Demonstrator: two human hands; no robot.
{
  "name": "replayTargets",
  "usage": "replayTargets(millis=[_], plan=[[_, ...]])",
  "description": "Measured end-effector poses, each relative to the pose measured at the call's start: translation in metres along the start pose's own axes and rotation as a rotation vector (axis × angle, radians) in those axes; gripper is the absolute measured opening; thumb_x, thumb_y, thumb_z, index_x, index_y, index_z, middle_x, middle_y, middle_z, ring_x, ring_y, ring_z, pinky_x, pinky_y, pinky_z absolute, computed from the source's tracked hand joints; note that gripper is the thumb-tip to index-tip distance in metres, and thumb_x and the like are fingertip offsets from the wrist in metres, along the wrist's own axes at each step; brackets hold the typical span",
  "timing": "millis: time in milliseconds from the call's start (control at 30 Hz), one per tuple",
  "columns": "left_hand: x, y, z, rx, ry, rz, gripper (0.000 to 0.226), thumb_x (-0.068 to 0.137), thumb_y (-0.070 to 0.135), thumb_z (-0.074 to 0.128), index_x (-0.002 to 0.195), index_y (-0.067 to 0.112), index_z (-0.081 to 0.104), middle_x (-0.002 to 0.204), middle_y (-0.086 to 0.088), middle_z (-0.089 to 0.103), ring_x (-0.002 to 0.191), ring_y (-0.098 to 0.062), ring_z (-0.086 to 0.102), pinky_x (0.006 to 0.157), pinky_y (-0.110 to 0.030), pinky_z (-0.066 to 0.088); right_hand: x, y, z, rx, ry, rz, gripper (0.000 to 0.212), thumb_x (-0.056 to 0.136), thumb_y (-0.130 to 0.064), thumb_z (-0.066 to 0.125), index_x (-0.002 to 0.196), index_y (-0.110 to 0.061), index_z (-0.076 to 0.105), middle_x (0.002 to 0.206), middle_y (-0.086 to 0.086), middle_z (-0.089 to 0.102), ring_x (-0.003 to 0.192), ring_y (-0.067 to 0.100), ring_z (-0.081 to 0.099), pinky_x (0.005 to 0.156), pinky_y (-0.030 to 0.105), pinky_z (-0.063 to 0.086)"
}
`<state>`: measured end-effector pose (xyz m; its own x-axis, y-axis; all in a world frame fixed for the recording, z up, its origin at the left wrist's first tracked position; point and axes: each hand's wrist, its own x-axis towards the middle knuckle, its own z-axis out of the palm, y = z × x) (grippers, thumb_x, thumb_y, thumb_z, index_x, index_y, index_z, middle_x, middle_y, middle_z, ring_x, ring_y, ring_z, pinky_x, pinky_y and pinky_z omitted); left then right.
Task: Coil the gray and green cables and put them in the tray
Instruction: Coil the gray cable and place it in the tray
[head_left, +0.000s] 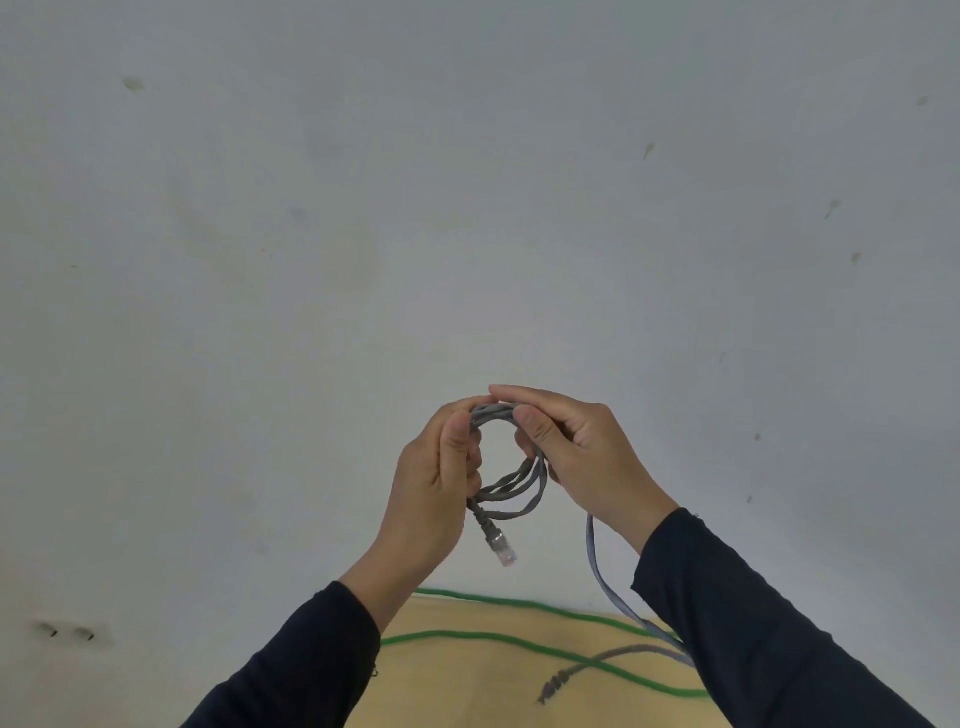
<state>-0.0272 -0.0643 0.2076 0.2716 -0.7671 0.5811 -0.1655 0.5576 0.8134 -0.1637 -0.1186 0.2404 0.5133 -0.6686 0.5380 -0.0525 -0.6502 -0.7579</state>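
At far left, low on the wall (260, 234), sits a pale socket (70, 631) with two dark slots. The wall is whitish-grey, dull, and marked with faint smudges and small dark specks; it fills most of the view.

The left hand (436, 483), in a dark sleeve (311, 660), is raised in front of the wall, its fingers curled shut on the left side of the gray cable (511, 486). That cable is wound into a few small loops held in the air between the two hands. One plug (501, 545), with a clear tip, hangs just below the left hand.

Beneath the hands lies the bench (493, 686), tan and matte, its far edge against the wall. The green cable (519, 642) runs across it in two long strands, uncoiled.

The right hand (582, 452) pinches the top of the loops between thumb and fingers, fingertips touching those of the left hand. From under its palm the loose gray tail drops down to the bench, crosses the green strands and ends in a dark plug (556, 686) lying on the surface. The right sleeve (753, 623) covers the bench's right part.
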Motion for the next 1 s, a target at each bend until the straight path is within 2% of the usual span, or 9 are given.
replayTargets(millis=[233, 400, 467, 533, 600, 667, 767, 900, 1000], plan=[[0.007, 0.001, -0.001, -0.067, 0.152, -0.037, 0.033, 0.100, 0.020, 0.033, 0.101, 0.016, 0.066, 0.051, 0.014, 0.036, 0.047, -0.006, 0.031, 0.043, -0.017, 0.029, -0.002, 0.001, 0.002, 0.076, -0.059, 0.029, 0.034, 0.095, -0.014, 0.047, 0.123, -0.034, 0.055, 0.074, -0.007, 0.064, 0.051, 0.008, 0.043, 0.048, 0.021, 0.043], [0.007, -0.001, -0.002, -0.194, 0.101, -0.142, 0.037, 0.100, 0.023, 0.031, 0.099, 0.022, 0.068, 0.057, 0.008, 0.034, 0.049, -0.008, 0.029, 0.044, -0.018, 0.028, 0.001, 0.003, 0.003, 0.041, -0.066, 0.025, 0.036, 0.096, -0.007, 0.044, 0.122, -0.027, 0.057, 0.067, -0.004, 0.052, 0.049, 0.003, 0.042, 0.049, 0.011, 0.035], [0.007, -0.001, -0.006, -0.170, 0.030, -0.176, 0.039, 0.101, 0.025, 0.029, 0.102, 0.026, 0.068, 0.061, 0.005, 0.041, 0.050, -0.010, 0.037, 0.048, -0.022, 0.034, 0.004, 0.002, 0.000, -0.006, -0.076, 0.021, 0.036, 0.096, -0.005, 0.043, 0.119, -0.026, 0.060, 0.066, -0.001, 0.052, 0.051, 0.002, 0.046, 0.051, 0.011, 0.039], [0.008, -0.001, -0.011, -0.047, -0.050, -0.153, 0.038, 0.101, 0.028, 0.028, 0.103, 0.027, 0.066, 0.067, 0.001, 0.050, 0.054, -0.012, 0.048, 0.053, -0.026, 0.042, 0.008, 0.003, -0.003, -0.080, -0.106, 0.019, 0.037, 0.095, -0.008, 0.045, 0.116, -0.033, 0.061, 0.080, 0.005, 0.066, 0.065, 0.009, 0.055, 0.067, 0.026, 0.053], [0.011, 0.000, -0.012, 0.125, -0.108, -0.111, 0.036, 0.100, 0.030, 0.029, 0.102, 0.023, 0.064, 0.070, 0.001, 0.052, 0.056, -0.011, 0.053, 0.055, -0.025, 0.046, 0.012, 0.003, -0.006, -0.151, -0.155, 0.024, 0.037, 0.095, -0.011, 0.046, 0.115, -0.039, 0.061, 0.097, 0.005, 0.070, 0.083, 0.024, 0.059, 0.085, 0.035, 0.052], [0.014, 0.000, -0.010, 0.168, -0.089, -0.078, 0.033, 0.100, 0.027, 0.030, 0.102, 0.020, 0.063, 0.067, 0.002, 0.047, 0.050, -0.008, 0.046, 0.052, -0.027, 0.043, 0.015, 0.004, -0.007, -0.176, -0.161, 0.030, 0.037, 0.095, -0.014, 0.046, 0.117, -0.040, 0.059, 0.087, 0.008, 0.067, 0.074, 0.018, 0.055, 0.077, 0.028, 0.049], [0.015, -0.003, -0.003, 0.076, 0.081, -0.046, 0.033, 0.100, 0.021, 0.032, 0.103, 0.019, 0.065, 0.060, 0.011, 0.043, 0.049, -0.006, 0.035, 0.048, -0.023, 0.035, 0.013, 0.001, -0.003, -0.129, -0.121, 0.028, 0.038, 0.095, -0.018, 0.047, 0.122, -0.044, 0.053, 0.077, -0.003, 0.064, 0.057, 0.003, 0.046, 0.058, 0.017, 0.041], [0.013, -0.006, 0.004, -0.134, 0.365, -0.166, 0.033, 0.100, 0.023, 0.033, 0.100, 0.025, 0.066, 0.060, 0.009, 0.039, 0.047, -0.005, 0.033, 0.045, -0.017, 0.033, 0.000, 0.008, 0.009, 0.050, -0.086, 0.120, 0.041, 0.096, -0.018, 0.046, 0.128, -0.045, 0.046, 0.092, -0.005, 0.072, 0.060, 0.004, 0.050, 0.053, 0.024, 0.046], [0.013, -0.004, 0.005, -0.294, 0.396, -0.265, 0.033, 0.100, 0.022, 0.034, 0.099, 0.021, 0.067, 0.060, 0.007, 0.033, 0.045, -0.006, 0.029, 0.043, -0.017, 0.028, -0.004, 0.014, 0.008, 0.098, -0.033, 0.137, 0.039, 0.098, -0.016, 0.041, 0.126, -0.042, 0.048, 0.094, 0.000, 0.072, 0.048, 0.003, 0.044, 0.053, 0.029, 0.045]])
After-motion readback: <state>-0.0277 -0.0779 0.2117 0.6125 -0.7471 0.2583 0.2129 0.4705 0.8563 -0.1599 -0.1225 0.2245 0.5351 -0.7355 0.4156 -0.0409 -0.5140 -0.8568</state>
